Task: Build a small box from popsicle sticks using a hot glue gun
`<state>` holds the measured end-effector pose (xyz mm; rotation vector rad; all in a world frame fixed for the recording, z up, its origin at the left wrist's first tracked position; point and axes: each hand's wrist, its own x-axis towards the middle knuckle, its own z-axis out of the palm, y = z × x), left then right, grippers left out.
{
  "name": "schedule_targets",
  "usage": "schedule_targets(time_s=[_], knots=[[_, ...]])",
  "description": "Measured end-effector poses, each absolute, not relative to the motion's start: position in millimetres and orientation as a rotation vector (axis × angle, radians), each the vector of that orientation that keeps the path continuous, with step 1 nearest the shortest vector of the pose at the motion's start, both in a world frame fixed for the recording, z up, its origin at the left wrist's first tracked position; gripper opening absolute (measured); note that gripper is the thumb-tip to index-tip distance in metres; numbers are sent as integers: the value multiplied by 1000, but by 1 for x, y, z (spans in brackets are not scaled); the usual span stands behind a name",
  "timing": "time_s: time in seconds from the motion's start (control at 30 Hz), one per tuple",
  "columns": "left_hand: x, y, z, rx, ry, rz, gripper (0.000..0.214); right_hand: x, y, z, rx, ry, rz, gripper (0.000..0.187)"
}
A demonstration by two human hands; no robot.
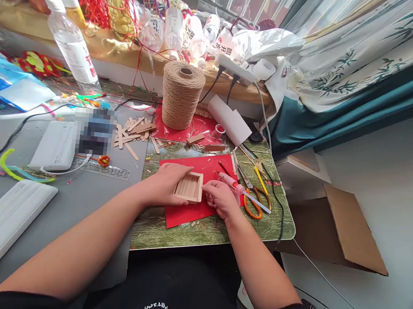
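A small shallow box of wooden craft sticks (187,188) rests on a red sheet (175,217), its slatted inside facing up. My left hand (165,183) grips it from the left, thumb along the near side and fingers along the far side. At the box's right wall is my right hand (220,197), fingers curled and pinched together, the tips touching or very close to the rim. Whether anything small is in that pinch is hidden. Just beyond the right hand lies a pink glue gun (231,180) with a whitish glue stick (257,202) poking out.
Orange-handled scissors (256,210) and a yellow tool (260,180) lie to the right. Loose craft sticks (131,134) are heaped at the left back. A twine spool (182,95) stands behind the red sheet. White power banks (7,222) and cables lie left; a cardboard box (353,229) is at right.
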<state>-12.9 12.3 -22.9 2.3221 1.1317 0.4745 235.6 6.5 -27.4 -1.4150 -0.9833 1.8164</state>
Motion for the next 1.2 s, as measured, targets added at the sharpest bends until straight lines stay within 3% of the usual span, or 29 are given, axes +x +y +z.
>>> schedule_targets(time_s=[0.2,0.37,0.47,0.6,1.0,1.2], knots=[[-14,13,-25,2315,1120,485,100,234,3,-34,-1437,-1087,1759,41],[-14,13,-26,2301,1116,507,100,243,-12,-43,-1319,-1531,1103,23],[-14,13,-27,2295,1113,509,100,252,-20,-42,-1154,-1823,871,38],[-14,13,-27,2296,1111,499,97,258,-21,-36,-1076,-2044,908,58],[-14,13,-30,2304,1115,504,99,254,-18,-40,-1010,-2079,883,57],[-14,14,-29,2288,1116,496,99,252,-20,-37,-1065,-2107,798,68]])
